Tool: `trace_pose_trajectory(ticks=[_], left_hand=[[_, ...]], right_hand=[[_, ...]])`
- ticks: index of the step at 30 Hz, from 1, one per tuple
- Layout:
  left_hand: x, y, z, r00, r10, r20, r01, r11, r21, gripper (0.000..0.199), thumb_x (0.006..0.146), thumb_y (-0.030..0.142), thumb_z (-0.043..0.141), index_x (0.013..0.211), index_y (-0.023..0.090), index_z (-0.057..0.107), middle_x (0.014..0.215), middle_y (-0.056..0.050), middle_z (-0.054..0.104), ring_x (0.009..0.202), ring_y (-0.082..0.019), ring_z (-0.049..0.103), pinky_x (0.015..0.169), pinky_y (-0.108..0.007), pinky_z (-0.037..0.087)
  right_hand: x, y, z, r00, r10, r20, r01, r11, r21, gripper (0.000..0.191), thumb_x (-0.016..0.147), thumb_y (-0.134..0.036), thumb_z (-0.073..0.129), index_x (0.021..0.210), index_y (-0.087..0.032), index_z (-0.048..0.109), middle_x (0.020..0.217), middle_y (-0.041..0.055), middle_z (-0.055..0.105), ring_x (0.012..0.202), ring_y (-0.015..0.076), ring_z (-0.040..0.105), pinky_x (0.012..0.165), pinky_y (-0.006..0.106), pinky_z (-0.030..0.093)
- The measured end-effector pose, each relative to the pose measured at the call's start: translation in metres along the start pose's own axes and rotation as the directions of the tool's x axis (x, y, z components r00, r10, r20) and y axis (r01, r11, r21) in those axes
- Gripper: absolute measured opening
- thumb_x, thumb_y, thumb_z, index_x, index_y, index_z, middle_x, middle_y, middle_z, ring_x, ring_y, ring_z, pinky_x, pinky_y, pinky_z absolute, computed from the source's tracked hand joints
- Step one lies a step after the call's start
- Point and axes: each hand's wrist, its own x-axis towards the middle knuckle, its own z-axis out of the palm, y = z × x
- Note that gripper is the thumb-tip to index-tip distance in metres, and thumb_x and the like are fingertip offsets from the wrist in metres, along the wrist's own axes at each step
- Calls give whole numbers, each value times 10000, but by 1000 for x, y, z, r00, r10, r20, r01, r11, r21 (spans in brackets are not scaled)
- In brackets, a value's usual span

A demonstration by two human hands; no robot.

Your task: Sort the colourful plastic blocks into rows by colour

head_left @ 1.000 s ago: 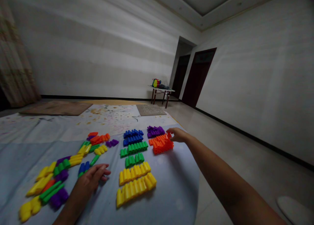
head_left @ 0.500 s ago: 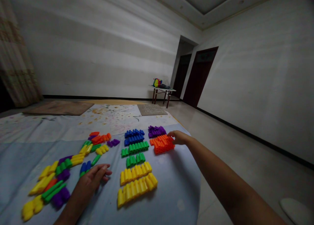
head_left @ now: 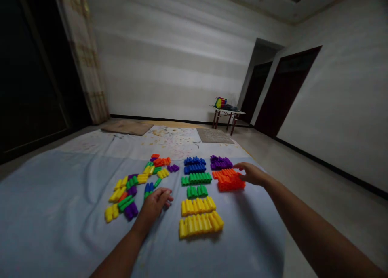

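My right hand [head_left: 251, 174] reaches to the right end of a group of orange plastic tube-like blocks [head_left: 230, 182]. Its fingers are apart and lie against or just over the upper edge of that group. Purple blocks [head_left: 221, 163] stand just behind. My left hand [head_left: 157, 202] rests low over the cloth with fingers loosely bent and nothing visible in them. Close beside it are some blue blocks [head_left: 149, 187]. Between my hands lie rows of dark blue blocks [head_left: 195, 168], green blocks [head_left: 200, 178] and yellow blocks [head_left: 200, 223].
Mixed-colour blocks [head_left: 131, 182] are scattered at the left. A pale blue cloth [head_left: 242, 237] covers the surface, whose right edge drops to the tiled floor [head_left: 315, 181]. Two flat mats [head_left: 215, 135] lie at the far end. A small table [head_left: 227, 110] carrying a colourful item stands by the wall.
The view has swung left, so the blocks and both hands appear further right. Both hands keep nearly the same places relative to the blocks.
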Motion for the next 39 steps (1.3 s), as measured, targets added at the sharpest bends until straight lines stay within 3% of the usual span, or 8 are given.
trace_pose_trajectory(ticks=[6,10,15,18,27,34,39], left_hand=[[-1,-5,5,1000,9,-18,-10,999,-46,361,741,484,471,837,149,566,723,-40,653,546,-111,551,498,-224,401],[-6,-3,3,996,87,-31,-87,996,18,344,775,476,428,824,162,562,682,0,617,574,-114,541,576,-247,420],[-13,2,-2,980,193,-50,-169,938,304,339,811,444,364,699,188,557,585,23,557,590,-131,516,582,-256,372],[-14,2,-3,975,218,-45,-185,904,384,342,824,423,341,691,188,551,603,14,560,597,-133,511,568,-253,346],[-14,1,-2,980,200,-4,-175,864,471,326,848,356,313,711,192,558,632,4,571,601,-121,516,539,-250,296],[-13,-6,-1,990,143,18,-129,820,557,293,835,277,331,707,199,583,705,-43,646,671,-151,594,574,-267,329],[-12,-14,0,993,108,54,-120,829,546,293,832,273,337,760,221,616,784,-64,683,752,-183,631,596,-280,365]], right_hand=[[6,-47,15,959,-219,-180,246,958,148,379,724,-147,489,1084,-163,607,1087,86,619,988,194,569,886,321,426],[15,-96,33,939,-303,-160,331,922,199,327,744,-172,507,1049,-167,626,1057,83,634,975,196,573,867,312,435],[38,-150,56,915,-393,-92,403,895,190,326,739,-165,512,1039,-183,637,1028,62,648,937,186,589,833,277,445],[57,-176,68,903,-425,-58,428,884,189,354,725,-153,511,1058,-176,630,1022,61,650,910,175,596,821,252,441],[131,-242,97,936,-350,-39,352,924,149,375,755,-224,522,1122,-189,590,1123,68,604,1019,196,545,889,267,392],[197,-282,118,975,-222,26,218,970,106,492,791,-447,492,1221,-208,500,1250,105,514,1162,258,441,917,370,375],[225,-304,135,968,-226,112,219,973,74,600,767,-569,467,1275,-251,438,1337,100,430,1204,305,389,939,465,342]])
